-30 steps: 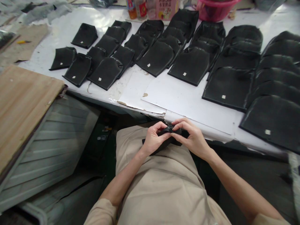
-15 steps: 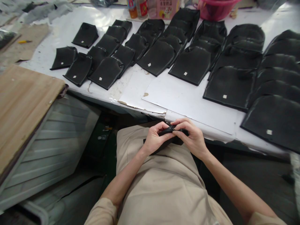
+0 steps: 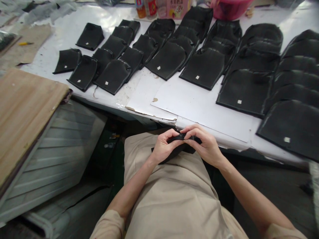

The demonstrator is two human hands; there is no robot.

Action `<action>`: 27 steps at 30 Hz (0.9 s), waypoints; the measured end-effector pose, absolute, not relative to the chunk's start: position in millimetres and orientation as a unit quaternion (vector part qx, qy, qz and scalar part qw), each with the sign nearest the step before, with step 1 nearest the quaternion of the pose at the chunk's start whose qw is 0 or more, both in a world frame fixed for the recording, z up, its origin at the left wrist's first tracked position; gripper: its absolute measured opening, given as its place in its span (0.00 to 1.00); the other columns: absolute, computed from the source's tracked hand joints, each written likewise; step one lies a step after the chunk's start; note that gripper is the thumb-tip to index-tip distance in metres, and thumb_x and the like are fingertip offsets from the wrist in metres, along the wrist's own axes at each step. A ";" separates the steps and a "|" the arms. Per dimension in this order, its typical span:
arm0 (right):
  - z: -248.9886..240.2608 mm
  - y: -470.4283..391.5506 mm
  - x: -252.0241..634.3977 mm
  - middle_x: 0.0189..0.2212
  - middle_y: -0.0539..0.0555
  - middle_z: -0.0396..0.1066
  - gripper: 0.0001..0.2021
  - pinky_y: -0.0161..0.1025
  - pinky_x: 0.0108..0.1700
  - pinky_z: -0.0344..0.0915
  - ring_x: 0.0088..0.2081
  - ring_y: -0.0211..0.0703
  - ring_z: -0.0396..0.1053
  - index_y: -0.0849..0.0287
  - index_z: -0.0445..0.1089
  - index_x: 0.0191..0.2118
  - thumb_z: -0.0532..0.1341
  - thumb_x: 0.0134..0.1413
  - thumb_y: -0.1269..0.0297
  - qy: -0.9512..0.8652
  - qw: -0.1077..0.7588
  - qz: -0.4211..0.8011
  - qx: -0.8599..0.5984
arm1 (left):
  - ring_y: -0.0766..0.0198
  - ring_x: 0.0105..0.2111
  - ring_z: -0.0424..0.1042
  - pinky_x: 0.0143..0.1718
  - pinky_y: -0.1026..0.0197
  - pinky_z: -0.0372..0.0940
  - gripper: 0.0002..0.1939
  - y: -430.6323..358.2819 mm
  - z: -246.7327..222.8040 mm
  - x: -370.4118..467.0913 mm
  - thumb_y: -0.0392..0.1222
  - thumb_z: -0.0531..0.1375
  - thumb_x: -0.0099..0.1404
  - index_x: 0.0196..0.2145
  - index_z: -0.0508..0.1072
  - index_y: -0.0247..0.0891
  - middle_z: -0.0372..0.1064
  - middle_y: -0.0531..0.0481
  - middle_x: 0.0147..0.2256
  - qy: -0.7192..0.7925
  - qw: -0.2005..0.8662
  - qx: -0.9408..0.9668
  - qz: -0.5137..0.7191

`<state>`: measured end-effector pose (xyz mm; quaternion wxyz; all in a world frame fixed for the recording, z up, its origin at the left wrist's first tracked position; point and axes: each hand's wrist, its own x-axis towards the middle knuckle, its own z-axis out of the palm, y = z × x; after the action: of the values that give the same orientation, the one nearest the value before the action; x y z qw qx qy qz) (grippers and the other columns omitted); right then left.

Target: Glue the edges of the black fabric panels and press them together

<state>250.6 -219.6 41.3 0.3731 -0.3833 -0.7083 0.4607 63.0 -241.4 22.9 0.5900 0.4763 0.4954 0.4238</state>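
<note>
Above my lap, just in front of the table edge, my left hand [image 3: 166, 146] and my right hand [image 3: 203, 143] both pinch a black leather-like piece [image 3: 175, 153]. Their thumbs and fingertips nearly meet at its folded upper edge, and the rest of it hangs down onto the beige cloth over my lap [image 3: 171, 189]. My fingers hide most of the fold. On the table lie black pieces of a similar look in overlapping rows, among them a large one [image 3: 244, 89] and a smaller one [image 3: 113, 76], several with a small white square near the lower edge.
The white-covered table [image 3: 199, 106] has a worn, torn front edge. A wooden board [image 3: 30, 113] lies on a grey slatted box [image 3: 54, 149] at the left. Along the back stand bottles [image 3: 151, 8], a pink carton [image 3: 177, 9] and a pink basket [image 3: 230, 8]. A yellow tool [image 3: 25, 43] lies far left.
Both hands stay pinched on the black piece, with only a tiny shift of the fingertips. The view has tilted very slightly; the things on the table lie as before.
</note>
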 end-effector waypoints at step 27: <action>34.2 -215.4 249.6 0.38 0.53 0.75 0.06 0.44 0.50 0.68 0.43 0.47 0.74 0.55 0.71 0.33 0.68 0.59 0.66 -0.656 0.397 0.469 -0.438 | 0.67 0.31 0.65 0.34 0.66 0.60 0.13 -244.5 19.8 67.0 0.49 0.68 0.64 0.32 0.76 0.35 0.67 0.53 0.30 0.502 0.568 0.486 0.436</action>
<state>249.6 -215.4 34.2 0.3968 -0.4381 -0.6565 0.4687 67.0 -244.5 19.8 0.5676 0.4862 0.5015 0.4358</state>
